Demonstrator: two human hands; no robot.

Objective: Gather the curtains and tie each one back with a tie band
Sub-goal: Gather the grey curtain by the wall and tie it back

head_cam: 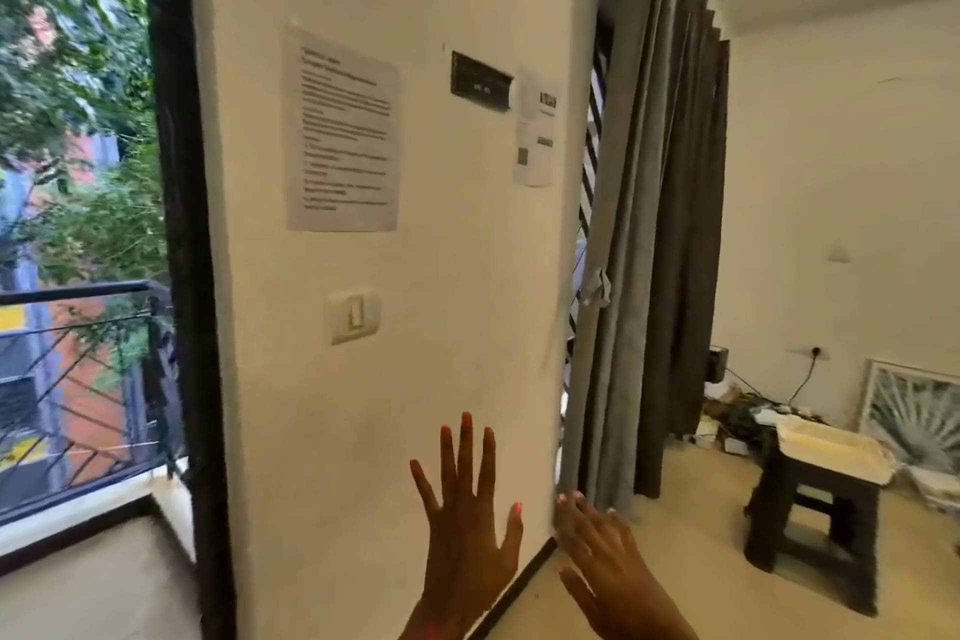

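A grey curtain [652,234] hangs in loose folds from ceiling to floor, just right of a white wall pillar [457,327]. A grey tie band [596,286] dangles at the curtain's left edge, about mid-height. My left hand [467,509] is raised in front of the pillar with straight, spread fingers and holds nothing. My right hand [608,551] is lower and to the right, fingers straight, its tips near the bottom of the curtain's left edge. Whether those tips touch the cloth is not clear.
A dark stool [815,525] carrying a white tray stands on the floor at right. Cables and a framed picture [914,411] lie against the far wall. An open balcony door [176,224] with a railing is at left. Papers and a light switch [354,314] are on the pillar.
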